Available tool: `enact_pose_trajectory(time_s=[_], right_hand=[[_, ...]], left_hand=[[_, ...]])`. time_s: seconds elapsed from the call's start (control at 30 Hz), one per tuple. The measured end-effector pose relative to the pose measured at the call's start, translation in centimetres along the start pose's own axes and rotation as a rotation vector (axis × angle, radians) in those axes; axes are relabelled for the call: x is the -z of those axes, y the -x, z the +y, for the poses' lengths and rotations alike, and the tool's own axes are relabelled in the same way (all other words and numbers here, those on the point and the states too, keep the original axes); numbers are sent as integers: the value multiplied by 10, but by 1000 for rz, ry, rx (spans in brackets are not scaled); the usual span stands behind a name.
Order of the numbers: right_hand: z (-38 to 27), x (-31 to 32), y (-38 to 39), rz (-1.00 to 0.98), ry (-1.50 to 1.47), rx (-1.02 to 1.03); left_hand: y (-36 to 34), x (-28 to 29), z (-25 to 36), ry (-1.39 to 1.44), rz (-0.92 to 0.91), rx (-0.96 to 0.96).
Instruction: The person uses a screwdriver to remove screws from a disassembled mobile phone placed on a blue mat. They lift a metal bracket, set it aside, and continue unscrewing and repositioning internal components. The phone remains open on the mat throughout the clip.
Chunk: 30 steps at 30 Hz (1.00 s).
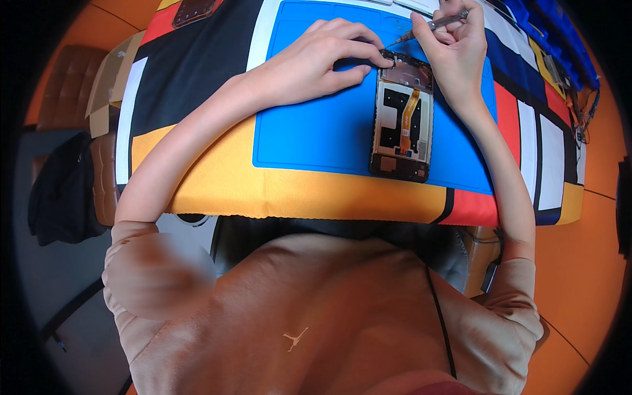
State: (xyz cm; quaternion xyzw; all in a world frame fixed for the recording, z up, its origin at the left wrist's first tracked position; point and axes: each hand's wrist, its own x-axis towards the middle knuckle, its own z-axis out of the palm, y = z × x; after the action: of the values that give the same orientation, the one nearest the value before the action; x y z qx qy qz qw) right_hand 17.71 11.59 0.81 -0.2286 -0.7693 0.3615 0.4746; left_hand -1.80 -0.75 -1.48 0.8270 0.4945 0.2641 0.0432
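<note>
A phone (395, 118) lies opened up on a blue work mat (309, 135), its inside facing up. An orange ribbon cable (410, 122) runs down its middle, and a dark frame surrounds light and black parts. My right hand (457, 49) is closed round a slim grey screwdriver (431, 26), which slants down left toward the phone's upper left corner. Whether its tip touches the phone is too small to tell. At that same corner, my left hand (329, 59) rests fingertips on the phone's edge, fingers bent and apart, with the thumb over the mat.
A patterned cloth (197, 85) in black, yellow, red and white covers the table. Another dark phone-like piece (193, 12) lies at the far left. Blue material (559, 33) and cables (582, 112) are at the far right. A cardboard box (112, 79) stands beyond the left edge.
</note>
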Motion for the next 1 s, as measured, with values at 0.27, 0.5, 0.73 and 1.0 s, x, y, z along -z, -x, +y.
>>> enact_pose_trajectory(time_s=[0.27,0.5,0.73,1.0], right_hand=[[-3,-1,1,-13,7,17],[3,-1,-1,-63,-23,95],[-1,0,1,-72,-67,29],[7,-2,0,-71,-49,145]], left_hand=[[0,-1,2,-3,9,-1],[1,-1,3,-19,0,15],[1,-1,3,-21,0,16],[1,-1,3,-24,8,11]])
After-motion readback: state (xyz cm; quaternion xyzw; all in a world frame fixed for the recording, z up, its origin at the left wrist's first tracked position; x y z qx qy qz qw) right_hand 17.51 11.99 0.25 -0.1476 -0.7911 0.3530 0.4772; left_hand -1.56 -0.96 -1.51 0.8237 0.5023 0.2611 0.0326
